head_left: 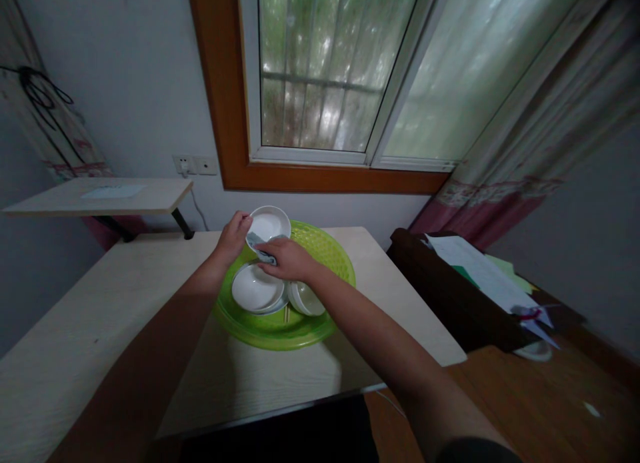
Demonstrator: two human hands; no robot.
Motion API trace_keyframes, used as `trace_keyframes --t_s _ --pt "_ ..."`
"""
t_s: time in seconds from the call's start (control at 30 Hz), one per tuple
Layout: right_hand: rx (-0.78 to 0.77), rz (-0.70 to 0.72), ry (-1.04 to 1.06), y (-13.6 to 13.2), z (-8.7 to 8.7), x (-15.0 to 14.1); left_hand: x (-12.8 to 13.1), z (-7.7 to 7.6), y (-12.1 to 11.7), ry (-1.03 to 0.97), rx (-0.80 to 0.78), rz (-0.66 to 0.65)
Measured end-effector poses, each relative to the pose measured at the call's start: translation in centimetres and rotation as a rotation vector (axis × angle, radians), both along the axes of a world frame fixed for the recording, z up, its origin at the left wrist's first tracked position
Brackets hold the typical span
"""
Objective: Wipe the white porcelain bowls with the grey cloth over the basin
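Observation:
My left hand (234, 236) grips the left rim of a white bowl (270, 222), which is tilted toward me above the far part of a round green plastic basket (290, 342). In my right hand (287, 259) is a folded grey-blue cloth (262, 248), pressed against the near side of that bowl. Below the hands, stacked white plates or shallow bowls (257, 290) lie in the basket. Beside them on the right, white bowls (306, 299) rest on their side, partly hidden by my right forearm. A pair of chopsticks (287, 314) shows between the two groups.
The basket stands on a pale wooden table (190, 356). A small raised shelf (100, 195) with a paper on it is at the left. Behind is a window (340, 83). To the right, a dark cabinet (425, 283) carries papers (480, 270).

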State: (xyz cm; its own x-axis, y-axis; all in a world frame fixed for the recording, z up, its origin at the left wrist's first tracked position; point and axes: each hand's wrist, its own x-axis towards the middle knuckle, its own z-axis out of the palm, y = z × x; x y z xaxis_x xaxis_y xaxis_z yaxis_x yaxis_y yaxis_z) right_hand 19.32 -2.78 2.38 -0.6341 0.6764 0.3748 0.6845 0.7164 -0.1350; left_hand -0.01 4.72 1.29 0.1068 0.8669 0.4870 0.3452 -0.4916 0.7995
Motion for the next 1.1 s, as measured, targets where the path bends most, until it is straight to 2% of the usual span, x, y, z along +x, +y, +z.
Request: trace_keyframes --t_s 0.13,0.23,0.47,0.57,0.67,0.8,0.97,1.1 --pt "-0.069 0.094 0.162 0.0 -0.4 -0.2 -0.1 0.0 0.0 0.038 0.038 0.015" --pt "-0.084 0.080 0.173 0.1 -0.5 -0.2 -0.1 0.0 0.0 0.034 0.073 0.027" --pt "0.077 -0.143 -0.038 0.9 -0.3 0.3 0.1 0.3 -0.2 0.018 0.053 0.047" --pt "0.159 -0.257 -0.034 1.0 -0.3 0.7 0.2 0.5 -0.4 -0.010 0.026 0.030" --pt "0.237 -0.294 -0.023 0.8 -0.3 0.7 0.2 0.6 -0.6 -0.031 0.015 0.020" --pt "0.225 -0.249 -0.041 0.5 -0.5 0.3 0.0 0.5 -0.7 -0.036 0.033 0.039" --pt "0.083 -0.067 -0.023 0.4 -0.6 0.0 -0.1 0.1 -0.5 -0.024 0.083 0.030" --pt "-0.035 0.055 0.099 0.5 -0.6 0.3 -0.2 -0.3 -0.2 0.007 0.120 0.008"
